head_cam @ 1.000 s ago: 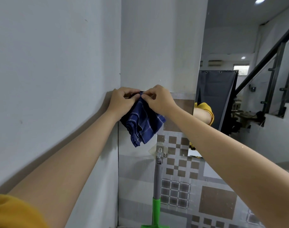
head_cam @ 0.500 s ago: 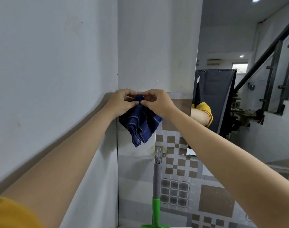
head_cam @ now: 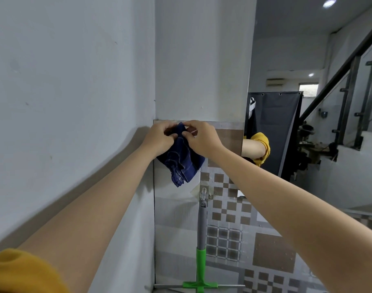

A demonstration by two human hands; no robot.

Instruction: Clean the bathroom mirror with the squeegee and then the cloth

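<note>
While both arms reach up to the wall corner, the left hand (head_cam: pixel 159 138) and right hand (head_cam: pixel 203 138) pinch the top of the blue cloth (head_cam: pixel 182 160), bunched against the tiled wall (head_cam: pixel 229 220). Below it the squeegee (head_cam: pixel 201 246) hangs on a hook (head_cam: pixel 203 193); the mirror (head_cam: pixel 312 102) is just right.

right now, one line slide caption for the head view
Both hands hold blue cloth above hanging squeegee.

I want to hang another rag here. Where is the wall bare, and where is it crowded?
Bare: the painted wall left of the corner, and the tile between corner and squeegee. Crowded: the tile's top edge, where both hands hold the cloth.
</note>
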